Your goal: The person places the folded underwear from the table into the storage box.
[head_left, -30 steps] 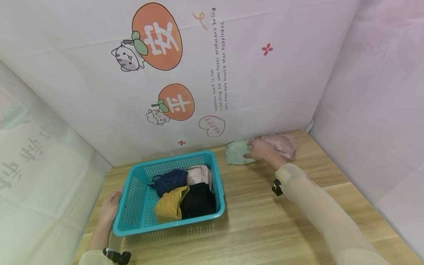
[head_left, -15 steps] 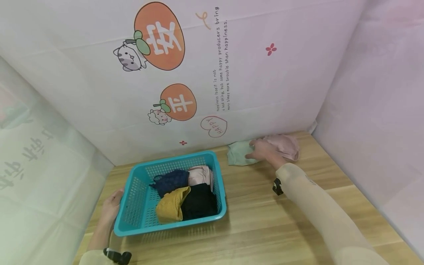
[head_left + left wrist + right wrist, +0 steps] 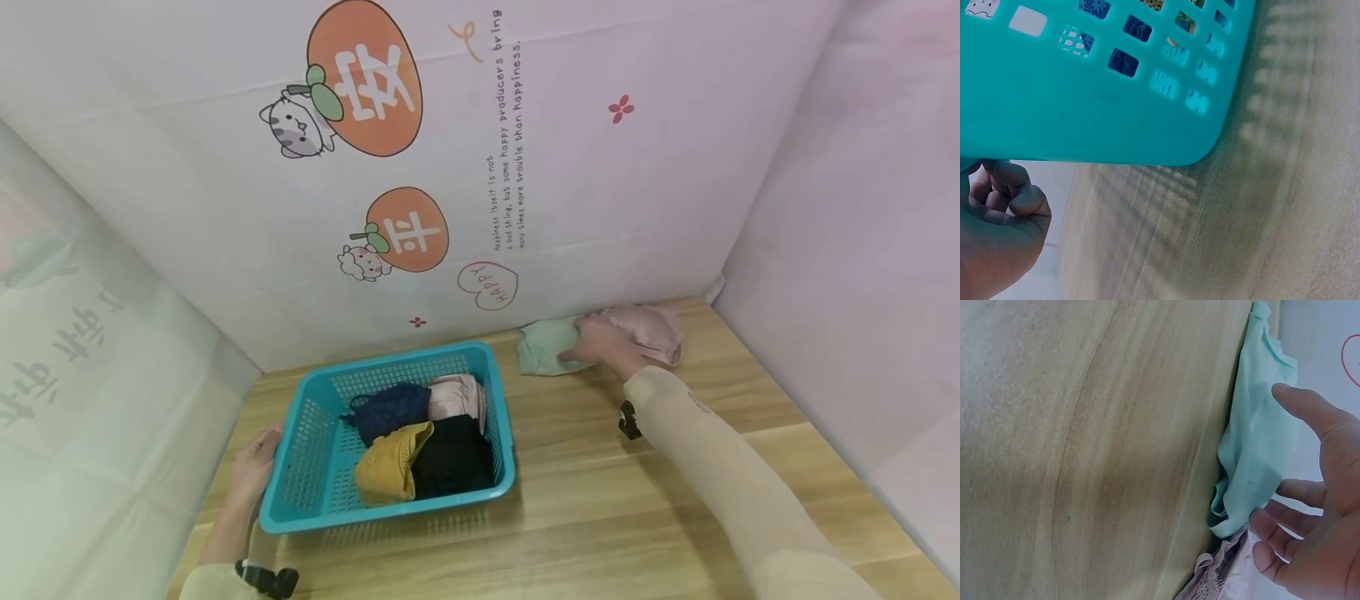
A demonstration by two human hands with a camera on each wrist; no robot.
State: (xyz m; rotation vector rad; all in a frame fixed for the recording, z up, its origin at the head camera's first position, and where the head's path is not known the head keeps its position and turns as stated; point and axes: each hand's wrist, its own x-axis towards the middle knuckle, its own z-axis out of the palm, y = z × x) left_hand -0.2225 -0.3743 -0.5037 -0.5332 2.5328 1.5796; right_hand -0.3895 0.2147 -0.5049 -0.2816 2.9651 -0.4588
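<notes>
In the head view, my left hand (image 3: 255, 458) is at the left side of a turquoise plastic basket (image 3: 279, 500). In the left wrist view its curled fingers (image 3: 1025, 200) grip the basket's edge. My right hand (image 3: 603, 343) reaches to a mint-green folded garment (image 3: 546, 346) at the back of the table. The right wrist view shows the thumb and fingers spread, with fingertips at the end of the mint garment (image 3: 1257, 444) and the thumb overlapping it. Beside it lies a pink lace-trimmed garment (image 3: 654, 332), partly behind the right hand.
Inside the basket lie a navy garment with straps (image 3: 390, 410), a pale pink folded one (image 3: 457, 396), a mustard-yellow one (image 3: 386, 475) and a black one (image 3: 453, 458). A printed white sheet (image 3: 570, 192) rises behind the wooden table (image 3: 585, 508), with plain sheets at both sides.
The whole view has shifted slightly, so everything sits a little further right. The right hand stays at the mint-green garment and the left hand stays at the basket.
</notes>
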